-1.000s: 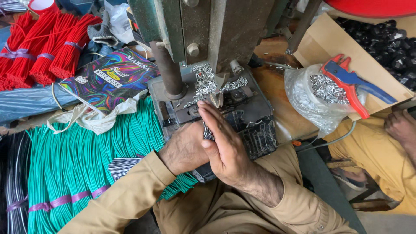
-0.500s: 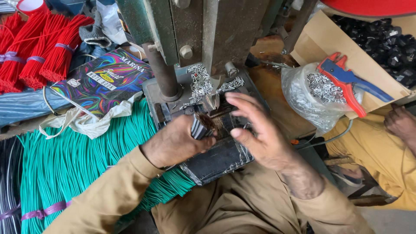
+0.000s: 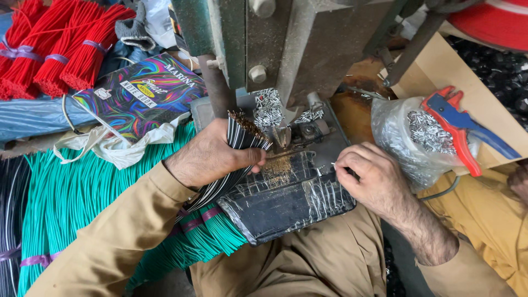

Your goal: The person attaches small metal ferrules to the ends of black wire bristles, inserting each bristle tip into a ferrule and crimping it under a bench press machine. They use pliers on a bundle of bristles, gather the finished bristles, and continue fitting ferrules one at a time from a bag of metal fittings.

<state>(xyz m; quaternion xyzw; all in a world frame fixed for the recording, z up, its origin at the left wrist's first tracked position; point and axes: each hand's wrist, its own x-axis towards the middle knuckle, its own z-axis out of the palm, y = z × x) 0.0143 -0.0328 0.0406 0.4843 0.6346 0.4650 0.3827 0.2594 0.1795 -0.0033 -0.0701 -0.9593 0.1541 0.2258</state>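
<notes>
Head view, looking down at a crimping press (image 3: pixel 286 49) and the 2 hands working before it. The left hand (image 3: pixel 212 157) is closed in a full fist around a bundle of black wires (image 3: pixel 240 137), gripping it near its upper end; the stripped copper tips fan out just above the thumb, close beside the press die (image 3: pixel 283 135). The bundle's lower length runs down under the left sleeve (image 3: pixel 110 236) and across the green wire bundle (image 3: pixel 60 203). The right hand (image 3: pixel 368 179) rests on the taped black pad (image 3: pixel 286 201) in front of the die, fingers curled and pinched on something thin; it appears to be a single wire or terminal, but this cannot be told for certain.

Handling, as a judgement: the black wires look light, thin and springy, stiff enough to hold a fan shape yet prone to splay or slip out singly, so a firm grasp close to the stripped ends suits them. The bare copper tips are likely fragile and easily bent.

Nearby lie a clear bag of metal terminals (image 3: pixel 407 137), a red and blue crimping tool (image 3: pixel 462 132), a colourful notebook (image 3: pixel 140 93) and red wire bundles (image 3: pixel 55 49).

Hidden or unclear: the die opening is masked by loose terminals, the press top is cut off, and the black wires' far ends are covered.
</notes>
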